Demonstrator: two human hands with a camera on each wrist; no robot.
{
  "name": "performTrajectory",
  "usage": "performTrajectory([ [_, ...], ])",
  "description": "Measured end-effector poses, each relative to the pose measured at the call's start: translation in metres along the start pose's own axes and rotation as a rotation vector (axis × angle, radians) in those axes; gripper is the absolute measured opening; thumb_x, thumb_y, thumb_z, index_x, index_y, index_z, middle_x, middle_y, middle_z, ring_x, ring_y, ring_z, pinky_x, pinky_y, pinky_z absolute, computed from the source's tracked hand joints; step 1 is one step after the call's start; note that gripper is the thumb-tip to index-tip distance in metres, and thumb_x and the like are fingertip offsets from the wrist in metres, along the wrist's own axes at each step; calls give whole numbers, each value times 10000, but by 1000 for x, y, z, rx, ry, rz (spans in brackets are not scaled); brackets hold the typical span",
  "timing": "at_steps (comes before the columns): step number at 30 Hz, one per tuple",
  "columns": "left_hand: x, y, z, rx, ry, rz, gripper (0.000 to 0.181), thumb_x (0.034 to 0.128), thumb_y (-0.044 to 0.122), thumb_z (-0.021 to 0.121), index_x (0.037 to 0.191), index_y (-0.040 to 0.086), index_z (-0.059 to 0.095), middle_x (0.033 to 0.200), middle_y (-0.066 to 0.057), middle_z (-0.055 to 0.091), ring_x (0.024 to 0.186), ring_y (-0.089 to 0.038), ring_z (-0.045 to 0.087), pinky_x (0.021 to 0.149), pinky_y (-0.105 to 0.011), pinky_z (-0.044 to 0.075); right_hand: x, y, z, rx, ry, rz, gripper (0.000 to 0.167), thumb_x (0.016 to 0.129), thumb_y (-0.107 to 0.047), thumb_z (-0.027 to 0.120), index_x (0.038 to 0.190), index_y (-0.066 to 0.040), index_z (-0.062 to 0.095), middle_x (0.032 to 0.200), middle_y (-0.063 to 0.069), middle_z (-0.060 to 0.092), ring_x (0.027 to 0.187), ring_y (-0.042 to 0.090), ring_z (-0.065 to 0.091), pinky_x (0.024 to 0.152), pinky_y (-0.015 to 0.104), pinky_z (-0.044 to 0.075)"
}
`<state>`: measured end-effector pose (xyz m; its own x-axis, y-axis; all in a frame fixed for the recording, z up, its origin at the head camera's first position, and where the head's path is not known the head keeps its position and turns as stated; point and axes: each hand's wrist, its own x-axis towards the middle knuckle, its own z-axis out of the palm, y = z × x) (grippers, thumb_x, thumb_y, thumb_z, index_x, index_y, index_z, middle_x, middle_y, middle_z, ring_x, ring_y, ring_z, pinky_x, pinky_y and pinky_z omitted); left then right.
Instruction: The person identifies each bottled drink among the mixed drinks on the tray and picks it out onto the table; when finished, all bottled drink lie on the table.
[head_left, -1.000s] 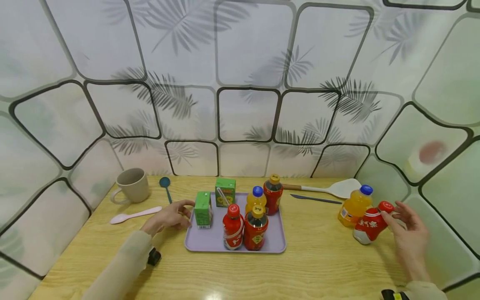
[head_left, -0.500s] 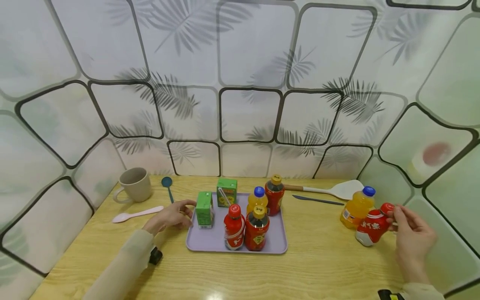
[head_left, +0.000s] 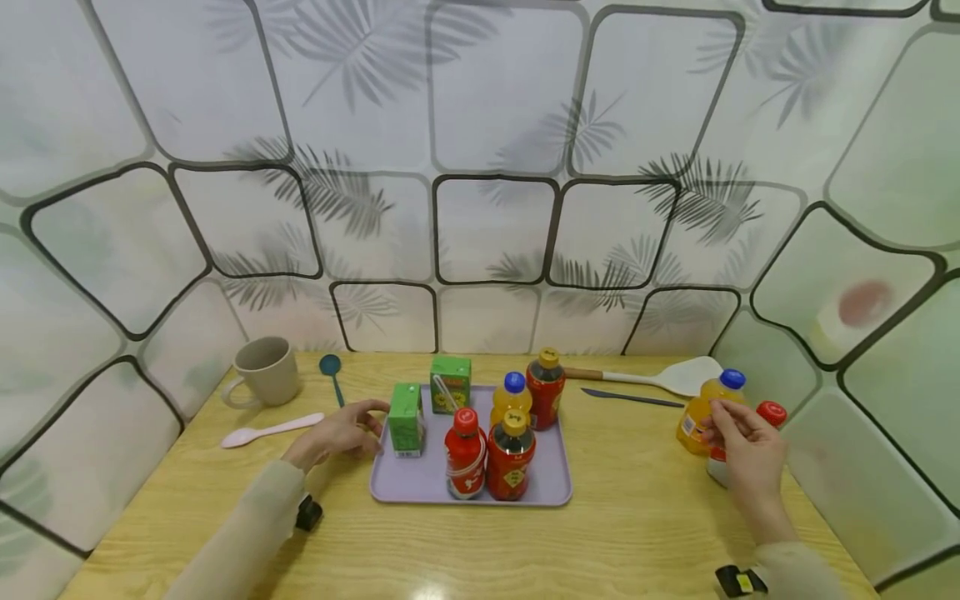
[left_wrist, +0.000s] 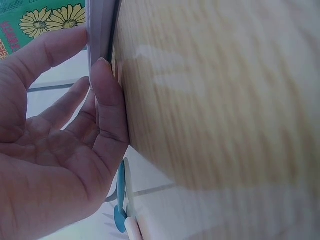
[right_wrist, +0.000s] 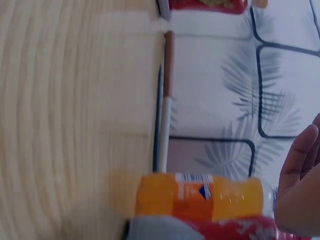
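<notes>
At ten o'clock from a lilac tray (head_left: 423, 483), a mug (head_left: 268, 385) and a pink spoon (head_left: 272, 430) are set on the wooden table (head_left: 375, 558), seemingly out of the way. At nine o'clock the tray's rim is touched by the left hand (head_left: 345, 432), its fingers loosely bent, apparently to steady it. On the tray, two green cartons (head_left: 406, 423) and four bottles (head_left: 466, 465) are stood upright, likely grouped to save space. At two o'clock a white spatula (head_left: 690, 377) is laid flat. At three o'clock an orange juice bottle (head_left: 693, 421) and a red bottle (head_left: 771, 412), side by side, are partly hidden by the right hand (head_left: 752, 458); whether anything is pinched in its bent fingers cannot be told.
</notes>
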<state>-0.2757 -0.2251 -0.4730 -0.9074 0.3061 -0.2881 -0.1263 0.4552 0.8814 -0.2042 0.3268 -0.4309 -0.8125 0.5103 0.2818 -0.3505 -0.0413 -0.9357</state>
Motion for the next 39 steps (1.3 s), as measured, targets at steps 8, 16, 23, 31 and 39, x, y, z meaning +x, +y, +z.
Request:
performTrajectory([
  [8,1,1,0,-2,-5,-2,734,757,-41,723,1417,37,413,1039,-143,552,695,-167,501,601,-279,448,-7,14,32,11,-187,137,123,929,-134,651,991,-47,713,703,-33,696,557,82,627,536,197,532],
  [16,1,1,-1,-5,-13,-4,728,761,-44,713,1417,30,407,1036,-139,548,701,-165,501,600,-275,446,-9,26,60,-46,-378,249,89,950,-237,634,945,-199,713,753,-49,688,633,60,624,585,212,538],
  [23,1,1,-1,9,0,-9,749,743,-38,738,1417,32,418,1033,-138,556,699,-175,513,601,-285,456,-13,37,85,-119,-496,289,185,943,-218,652,1072,-93,697,796,-81,697,691,66,623,604,217,529],
  [31,2,2,0,8,-4,-9,748,755,-33,741,1422,33,411,1035,-136,548,702,-176,505,599,-285,451,-15,43,110,-219,-581,212,417,887,-139,716,1265,5,617,1088,9,706,893,48,660,718,259,557],
  [39,2,0,0,3,-11,-7,743,774,-30,731,1433,30,393,1034,-141,536,694,-178,489,596,-287,443,-16,46,135,-266,-557,92,512,834,-87,764,1313,-38,590,1357,161,548,1202,333,516,855,204,500],
])
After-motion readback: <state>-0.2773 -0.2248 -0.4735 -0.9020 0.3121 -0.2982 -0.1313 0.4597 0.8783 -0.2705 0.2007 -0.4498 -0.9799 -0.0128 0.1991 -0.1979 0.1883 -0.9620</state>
